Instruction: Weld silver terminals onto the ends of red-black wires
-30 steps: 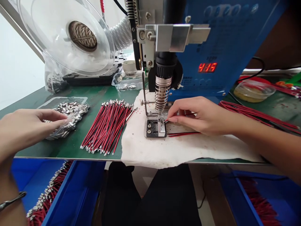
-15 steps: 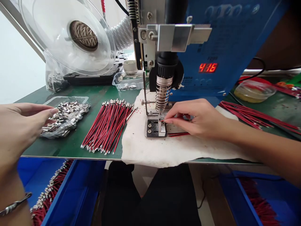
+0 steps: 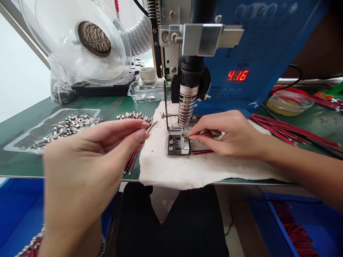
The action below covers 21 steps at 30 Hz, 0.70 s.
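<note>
My right hand (image 3: 227, 134) pinches a thin red wire (image 3: 187, 136), its tip at the small metal fixture (image 3: 184, 144) beneath the spring-wrapped iron (image 3: 187, 101) of a blue soldering machine (image 3: 227, 96). A red and black wire (image 3: 203, 152) lies on the cloth below that hand. My left hand (image 3: 88, 167) is in the air over the pile of red and black wires with metal plugs (image 3: 134, 116), thumb and fingertips brought together. Whatever sits between those fingertips is hidden. It covers much of the pile.
A clear tray of loose metal connectors (image 3: 66, 126) stands on the green table at left. White cloth (image 3: 166, 173) lies under the fixture. More red wires (image 3: 284, 130) and a round plastic tub (image 3: 291, 102) are at right. Blue bins (image 3: 18, 210) sit below the table edge.
My left hand has moved right from the connector tray to over the wire pile. The tray has shifted slightly left and lies flatter. My right hand stays at the fixture.
</note>
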Each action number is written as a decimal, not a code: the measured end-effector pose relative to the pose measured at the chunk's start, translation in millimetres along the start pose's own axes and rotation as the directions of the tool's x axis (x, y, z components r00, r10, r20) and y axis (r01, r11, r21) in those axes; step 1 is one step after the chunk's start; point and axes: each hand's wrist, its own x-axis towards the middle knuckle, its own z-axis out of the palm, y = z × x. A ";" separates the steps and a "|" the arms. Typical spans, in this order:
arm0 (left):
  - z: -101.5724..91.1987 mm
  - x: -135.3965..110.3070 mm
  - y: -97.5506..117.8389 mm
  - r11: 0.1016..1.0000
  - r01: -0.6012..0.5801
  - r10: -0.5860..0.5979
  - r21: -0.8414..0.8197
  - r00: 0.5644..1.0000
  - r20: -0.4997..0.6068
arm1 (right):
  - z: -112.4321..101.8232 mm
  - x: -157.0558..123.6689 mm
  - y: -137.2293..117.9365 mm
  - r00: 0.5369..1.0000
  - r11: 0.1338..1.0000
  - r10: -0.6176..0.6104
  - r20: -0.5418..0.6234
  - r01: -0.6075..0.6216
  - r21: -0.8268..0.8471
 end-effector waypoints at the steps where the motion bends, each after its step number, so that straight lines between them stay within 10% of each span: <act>1: 8.7 -3.9 5.9 0.998 0.029 -0.027 -0.058 0.999 0.034 | -0.4 0.0 -0.3 1.000 1.000 -0.001 0.001 0.001 -0.003; 10: 58.4 -5.1 5.6 0.924 0.176 -0.117 -0.340 0.975 0.187 | 0.3 -0.5 -0.7 0.999 0.999 0.050 -0.007 -0.050 -0.006; 21: 60.2 -12.0 -15.5 0.849 0.270 -0.191 -0.455 0.959 0.211 | 4.4 1.2 -3.2 0.990 0.995 0.102 -0.092 -0.102 0.009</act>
